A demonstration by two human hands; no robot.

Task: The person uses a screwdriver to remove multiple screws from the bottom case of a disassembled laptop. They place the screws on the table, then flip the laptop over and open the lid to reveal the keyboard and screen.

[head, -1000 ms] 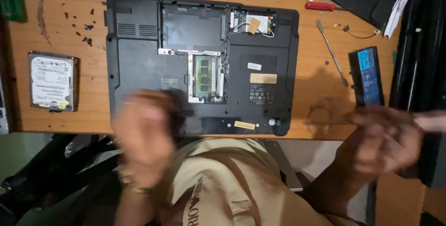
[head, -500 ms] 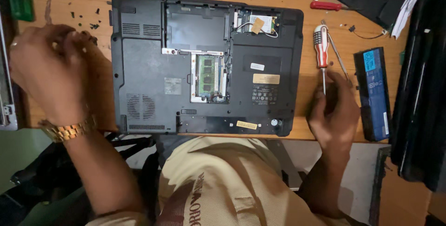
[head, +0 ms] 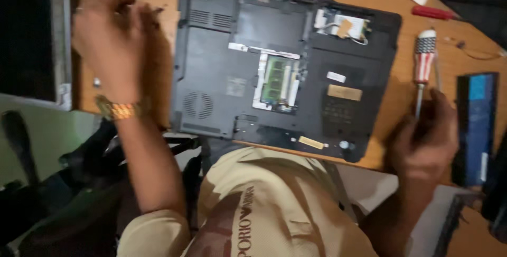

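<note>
A screwdriver with a striped red, white and blue handle is lying at the right of the frame, handle pointing toward the top, its metal shaft running down into the right hand. That hand is curling loosely around the lower end of the shaft, fingers partly closed on it, at the lower right just off the laptop's corner. In the centre, a dark laptop is lying upside down on the wooden worktop, its bottom covers removed so that a green memory module is showing in the middle bay and a small wireless card near the upper right corner. At the upper left of the frame, the left hand, with a gold wristwatch on its wrist, is hovering over the worktop beside the laptop's left edge; motion blur is making it impossible to tell how far it is open or whether it is holding anything. A black laptop battery is resting at the far right edge, just beyond the right hand. A second, red-handled screwdriver is sitting at the upper right, above the striped one.
</note>
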